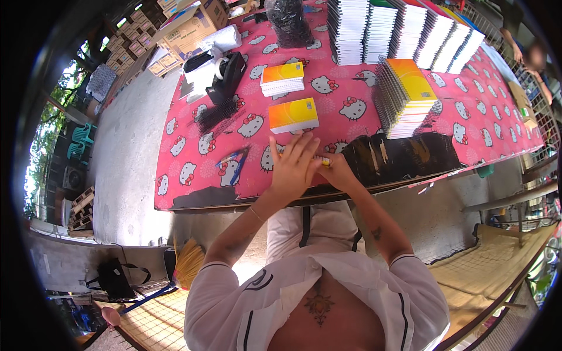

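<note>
My left hand (294, 165) lies flat with its fingers stretched out, at the table's near edge, reaching over toward my right hand. Closed fingers of my right hand (338, 173) hold a small yellow-and-white thing (325, 161), mostly hidden between the two hands, so its kind cannot be made out. Just beyond my left fingertips lies a small notebook (293, 114) with a yellow-orange cover. Farther back is a short stack of similar notebooks (282, 79). A taller stack of spiral-bound yellow notebooks (405, 96) stands to the right.
The table has a pink patterned cover (336, 120), torn to black near my right hand. Pens (235, 162), black binding coils (218, 116) and a black tape dispenser (227, 78) lie left. Tall notebook stacks (349, 32) and a black plastic bag (289, 23) stand behind.
</note>
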Motion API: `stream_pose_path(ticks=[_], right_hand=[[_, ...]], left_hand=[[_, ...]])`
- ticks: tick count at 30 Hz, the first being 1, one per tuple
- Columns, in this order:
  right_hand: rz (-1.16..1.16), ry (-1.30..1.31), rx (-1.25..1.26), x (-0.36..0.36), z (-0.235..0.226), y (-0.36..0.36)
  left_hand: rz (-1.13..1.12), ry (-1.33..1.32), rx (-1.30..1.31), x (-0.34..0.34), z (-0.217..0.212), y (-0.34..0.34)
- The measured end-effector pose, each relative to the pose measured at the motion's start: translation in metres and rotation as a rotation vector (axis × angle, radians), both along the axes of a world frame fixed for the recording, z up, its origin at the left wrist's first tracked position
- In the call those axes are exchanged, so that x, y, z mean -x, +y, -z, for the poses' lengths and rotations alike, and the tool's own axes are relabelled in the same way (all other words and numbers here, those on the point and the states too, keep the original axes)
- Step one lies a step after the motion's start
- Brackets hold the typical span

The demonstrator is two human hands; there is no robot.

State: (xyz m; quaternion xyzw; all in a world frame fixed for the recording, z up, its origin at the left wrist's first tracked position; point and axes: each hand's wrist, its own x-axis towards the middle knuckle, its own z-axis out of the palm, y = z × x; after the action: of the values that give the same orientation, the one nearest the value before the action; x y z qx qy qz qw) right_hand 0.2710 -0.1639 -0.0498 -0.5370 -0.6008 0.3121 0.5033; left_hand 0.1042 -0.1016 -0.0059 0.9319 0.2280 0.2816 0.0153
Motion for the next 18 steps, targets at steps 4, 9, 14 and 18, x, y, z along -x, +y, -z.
stream_pose_path(ticks=[4,9,14,18], right_hand=[[0.014,-0.004,0.099,-0.002,-0.001,0.000],[-0.001,-0.151,0.115,-0.002,-0.039,-0.011],[-0.083,0.103,0.058,-0.050,-0.041,-0.019],[-0.140,0.076,0.018,-0.055,-0.039,-0.012]], left_hand=[[0.143,-0.113,0.125,-0.001,-0.013,0.013],[0.132,-0.076,0.180,0.005,-0.016,0.016],[0.170,-0.143,0.152,-0.002,-0.013,0.013],[0.155,-0.154,0.160,-0.003,-0.016,0.009]])
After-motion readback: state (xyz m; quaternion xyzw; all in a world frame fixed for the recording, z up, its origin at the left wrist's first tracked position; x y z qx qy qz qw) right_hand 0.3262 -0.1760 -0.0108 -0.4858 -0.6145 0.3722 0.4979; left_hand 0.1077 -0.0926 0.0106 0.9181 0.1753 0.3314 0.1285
